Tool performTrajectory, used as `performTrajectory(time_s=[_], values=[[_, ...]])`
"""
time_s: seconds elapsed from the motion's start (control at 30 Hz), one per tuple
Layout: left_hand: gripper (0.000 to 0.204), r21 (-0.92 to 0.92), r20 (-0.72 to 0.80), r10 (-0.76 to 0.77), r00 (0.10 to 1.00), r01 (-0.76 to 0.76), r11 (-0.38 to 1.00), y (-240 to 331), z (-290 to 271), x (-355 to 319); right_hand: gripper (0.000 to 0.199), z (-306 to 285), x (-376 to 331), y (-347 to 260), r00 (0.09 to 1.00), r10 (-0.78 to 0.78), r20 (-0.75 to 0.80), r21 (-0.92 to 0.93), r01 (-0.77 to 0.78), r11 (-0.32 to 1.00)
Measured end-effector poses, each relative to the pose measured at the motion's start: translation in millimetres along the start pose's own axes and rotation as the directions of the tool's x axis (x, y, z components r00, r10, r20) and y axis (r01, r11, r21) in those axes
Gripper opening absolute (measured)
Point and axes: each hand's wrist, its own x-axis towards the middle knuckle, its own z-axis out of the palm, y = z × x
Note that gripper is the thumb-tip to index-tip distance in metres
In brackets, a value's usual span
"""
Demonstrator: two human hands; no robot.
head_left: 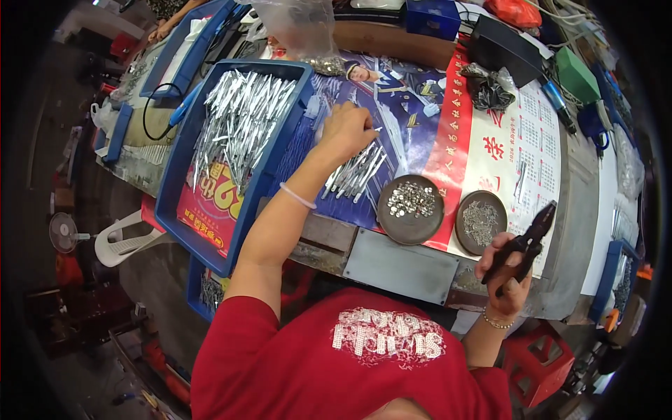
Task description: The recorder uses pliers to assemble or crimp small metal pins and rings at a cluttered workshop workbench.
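Observation:
My left hand (pixel 346 131) is over the poster-covered bench with its fingers curled down, just beyond a small pile of slender silver metal strips (pixel 355 173). Whatever its fingertips hold is hidden. At the right, my right hand (pixel 505 276) grips dark-handled pliers (pixel 525 245), their jaws pointing up and away from me. Between the hands stand two round dark dishes: one dish (pixel 393 228) holds small shiny discs (pixel 411 199), the other dish (pixel 469 241) fine wire-like metal pieces (pixel 480 222). A blue tray (pixel 262 183) left of my left forearm carries a large heap of similar silver strips (pixel 241 122).
Along the back are a clear plastic bag (pixel 301 28), a blue box (pixel 432 17), a black box (pixel 505 50) and a crumpled black bag (pixel 490 89). Another person's hand (pixel 161 31) shows at the far left. A red stool (pixel 539 360) stands at lower right.

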Motion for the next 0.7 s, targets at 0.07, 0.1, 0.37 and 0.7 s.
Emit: performTrajectory(time_s=[0.07, 0.1, 0.37, 0.7], values=[[0.019, 0.009, 0.063, -0.040, 0.997, 0.040, 0.999, 1, 2, 6, 0.043, 8, 7, 8, 0.996, 0.033, 0.087, -0.008, -0.033, 0.999], [0.018, 0.031, 0.050, -0.062, 0.997, 0.061, 0.998, 2, 2, 5, 0.040, 18, 10, 9, 0.996, 0.071, 0.054, -0.014, -0.070, 0.997], [0.017, -0.590, -0.292, -0.161, 0.943, -0.045, 0.806, 15, -54, -24, 0.021, 63, 6, 25, 0.996, -0.059, 0.072, -0.122, 0.068, 0.990], [0.015, -0.991, -0.052, -0.315, 0.948, -0.010, 0.135, 34, -52, -179, 0.027, 95, -11, 31, 0.972, 0.225, 0.068, -0.566, -0.148, 0.811]])
